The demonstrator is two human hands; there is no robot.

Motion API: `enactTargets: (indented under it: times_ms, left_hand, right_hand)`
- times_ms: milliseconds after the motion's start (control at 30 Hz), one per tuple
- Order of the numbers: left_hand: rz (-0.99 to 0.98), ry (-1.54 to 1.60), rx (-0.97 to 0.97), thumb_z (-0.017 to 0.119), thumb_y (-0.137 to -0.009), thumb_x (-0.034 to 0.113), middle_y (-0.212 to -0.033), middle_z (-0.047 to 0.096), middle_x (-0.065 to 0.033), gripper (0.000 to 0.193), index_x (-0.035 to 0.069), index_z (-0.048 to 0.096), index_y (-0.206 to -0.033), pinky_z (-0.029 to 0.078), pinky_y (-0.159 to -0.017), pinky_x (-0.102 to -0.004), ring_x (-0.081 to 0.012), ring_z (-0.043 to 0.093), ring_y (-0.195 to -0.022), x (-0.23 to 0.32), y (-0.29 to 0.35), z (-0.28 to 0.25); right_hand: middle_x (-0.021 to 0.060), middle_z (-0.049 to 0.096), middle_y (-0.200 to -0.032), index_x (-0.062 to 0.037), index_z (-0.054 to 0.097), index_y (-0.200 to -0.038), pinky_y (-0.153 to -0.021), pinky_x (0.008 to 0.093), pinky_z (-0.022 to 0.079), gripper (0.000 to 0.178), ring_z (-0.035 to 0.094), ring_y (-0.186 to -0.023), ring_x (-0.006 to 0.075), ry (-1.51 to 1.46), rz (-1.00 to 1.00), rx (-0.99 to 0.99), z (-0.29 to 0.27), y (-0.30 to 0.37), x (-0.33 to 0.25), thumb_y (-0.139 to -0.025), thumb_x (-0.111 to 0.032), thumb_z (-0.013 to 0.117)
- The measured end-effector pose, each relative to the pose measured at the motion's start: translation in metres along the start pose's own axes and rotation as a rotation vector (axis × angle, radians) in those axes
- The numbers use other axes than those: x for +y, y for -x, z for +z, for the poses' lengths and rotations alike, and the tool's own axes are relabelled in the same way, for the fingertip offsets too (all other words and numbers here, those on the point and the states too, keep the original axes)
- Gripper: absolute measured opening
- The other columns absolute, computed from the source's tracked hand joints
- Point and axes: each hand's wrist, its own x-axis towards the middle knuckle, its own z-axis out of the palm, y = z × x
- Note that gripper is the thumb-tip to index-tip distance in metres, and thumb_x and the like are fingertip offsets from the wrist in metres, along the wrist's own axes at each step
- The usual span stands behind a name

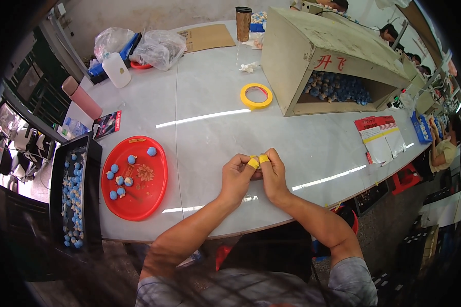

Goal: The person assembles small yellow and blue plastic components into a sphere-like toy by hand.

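My left hand and my right hand meet above the middle of the table, thumbs side by side. Yellow tape is wrapped round both thumb tips. The fingers of each hand are closed and pressed together; whatever small thing they pinch is hidden behind the thumbs. To the left of my hands lies a round red tray with several small blue-and-cream figures scattered on it. Left of that, a long black bin holds many more blue figures.
A roll of yellow tape lies beyond my hands. An open-fronted box holds blue pieces. A red-and-white printed sheet lies right. Behind are a pink bottle, white bottle, cup and cardboard. A person sits far right.
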Motion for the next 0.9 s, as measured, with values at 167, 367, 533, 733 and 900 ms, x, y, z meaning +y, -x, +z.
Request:
enactTargets:
  times_ms: [167, 367, 533, 733, 900]
  left_hand:
    - [0.290, -0.163, 0.022, 0.061, -0.095, 0.011, -0.101, 0.065, -0.0106, 0.018, -0.004, 0.056, -0.104, 0.055, -0.080, -0.0275, -0.0140, 0.063, -0.091, -0.003, -0.007, -0.002]
    - [0.311, -0.176, 0.010, 0.063, -0.093, 0.007, -0.108, 0.065, -0.0117, 0.021, -0.005, 0.056, -0.108, 0.053, -0.086, -0.0280, -0.0157, 0.063, -0.098, -0.001, -0.009, -0.007]
    - [0.156, -0.215, -0.068, 0.063, -0.092, 0.004, -0.109, 0.065, -0.0141, 0.022, -0.008, 0.057, -0.109, 0.053, -0.085, -0.0267, -0.0158, 0.064, -0.098, 0.012, -0.015, -0.023]
    - [0.008, -0.266, -0.123, 0.064, -0.090, 0.000, -0.104, 0.065, -0.0125, 0.023, -0.008, 0.058, -0.110, 0.053, -0.082, -0.0250, -0.0148, 0.064, -0.094, 0.020, -0.022, -0.030]
    - [-0.145, -0.148, -0.183, 0.066, -0.089, 0.003, -0.103, 0.064, -0.0120, 0.023, -0.006, 0.058, -0.109, 0.056, -0.085, -0.0271, -0.0174, 0.065, -0.093, 0.028, -0.022, -0.033]
  right_hand:
    - [0.0011, 0.051, -0.077, -0.0035, 0.049, -0.098, -0.057, 0.0238, 0.041, 0.011, 0.045, -0.068, 0.0059, -0.171, 0.093, 0.020, 0.003, -0.002, -0.019, -0.099, -0.014, 0.047]
    - [0.0019, 0.056, -0.079, -0.0054, 0.051, -0.110, -0.050, 0.0196, 0.037, 0.015, 0.048, -0.056, 0.0063, -0.263, 0.187, -0.055, -0.007, -0.005, -0.027, -0.097, -0.011, 0.048]
    - [0.0020, 0.058, -0.080, -0.0029, 0.053, -0.106, -0.050, 0.0196, 0.039, 0.013, 0.051, -0.057, 0.0061, -0.157, 0.214, -0.198, -0.021, -0.010, -0.027, -0.095, -0.009, 0.053]
    - [0.0038, 0.058, -0.083, 0.0005, 0.053, -0.107, -0.051, 0.0216, 0.043, 0.019, 0.054, -0.059, 0.0073, -0.108, 0.220, -0.279, -0.027, -0.018, -0.022, -0.089, -0.003, 0.055]
    - [0.0051, 0.060, -0.085, 0.0018, 0.054, -0.104, -0.051, 0.0215, 0.045, 0.017, 0.055, -0.060, 0.0075, -0.104, 0.270, -0.309, -0.029, -0.024, -0.021, -0.087, -0.001, 0.056]
